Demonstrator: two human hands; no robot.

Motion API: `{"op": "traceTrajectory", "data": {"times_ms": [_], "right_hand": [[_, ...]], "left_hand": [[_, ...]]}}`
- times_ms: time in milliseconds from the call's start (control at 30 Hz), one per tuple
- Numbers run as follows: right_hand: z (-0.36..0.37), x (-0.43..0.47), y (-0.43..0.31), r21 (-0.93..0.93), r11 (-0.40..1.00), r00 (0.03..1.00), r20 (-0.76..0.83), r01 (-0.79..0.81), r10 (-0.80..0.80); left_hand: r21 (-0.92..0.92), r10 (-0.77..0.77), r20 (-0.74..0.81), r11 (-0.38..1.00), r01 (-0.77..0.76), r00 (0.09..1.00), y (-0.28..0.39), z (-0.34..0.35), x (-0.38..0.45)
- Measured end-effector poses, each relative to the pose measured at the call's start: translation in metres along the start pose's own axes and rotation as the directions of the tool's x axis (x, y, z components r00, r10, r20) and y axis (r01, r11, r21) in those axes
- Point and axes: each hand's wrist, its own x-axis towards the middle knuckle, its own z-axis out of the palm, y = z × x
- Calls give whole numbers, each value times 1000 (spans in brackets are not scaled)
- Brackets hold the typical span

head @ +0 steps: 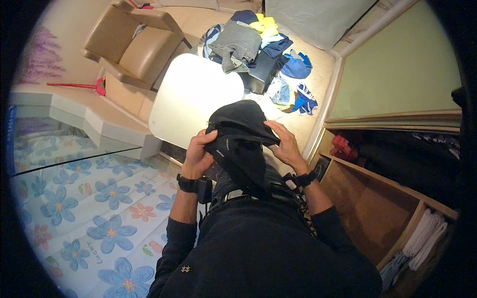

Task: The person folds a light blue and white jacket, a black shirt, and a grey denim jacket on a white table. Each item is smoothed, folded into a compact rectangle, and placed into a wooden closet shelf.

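Note:
Both hands hold a bunched black cloth garment (240, 130) in front of my waist, over the near edge of a white table (197, 89). My left hand (201, 151) grips its left edge, thumb on top and fingers curled under. Opposite it, my right hand (287, 147) pinches the right edge between thumb and fingers. The garment's lower part hangs towards my belt, and small light marks show on it. Which kind of garment it is, I cannot tell. Beyond the table lies folded grey denim (238, 43) on a clothes pile, with a bright yellow cloth (265, 25) behind.
A tan armchair (149, 44) stands at the upper left. Blue cloth items (296, 66) lie on the floor beside a black box (262, 70). An open wooden cabinet (369, 201) with clothes is at the right. A flower-patterned cover (111, 193) spreads at the left.

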Motion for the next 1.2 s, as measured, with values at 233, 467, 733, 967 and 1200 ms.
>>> {"op": "traceTrajectory", "data": {"times_ms": [233,467,733,967,1200], "right_hand": [[-7,23,-57,28,998,998,41,49,-50],[-2,-11,-28,148,902,912,124,-406,390],[-9,13,-101,-8,992,980,157,-123,123],[18,9,-97,-234,964,979,189,126,-82],[16,10,-87,-135,944,929,263,301,-259]], "left_hand": [[123,-57,-57,990,64,997,-7,9,7],[143,-44,-93,988,57,995,0,18,15],[159,-39,-285,983,87,958,-44,13,26],[158,-120,-324,971,178,938,-58,-18,18],[624,-270,-321,661,417,908,-36,-19,-20]]}}
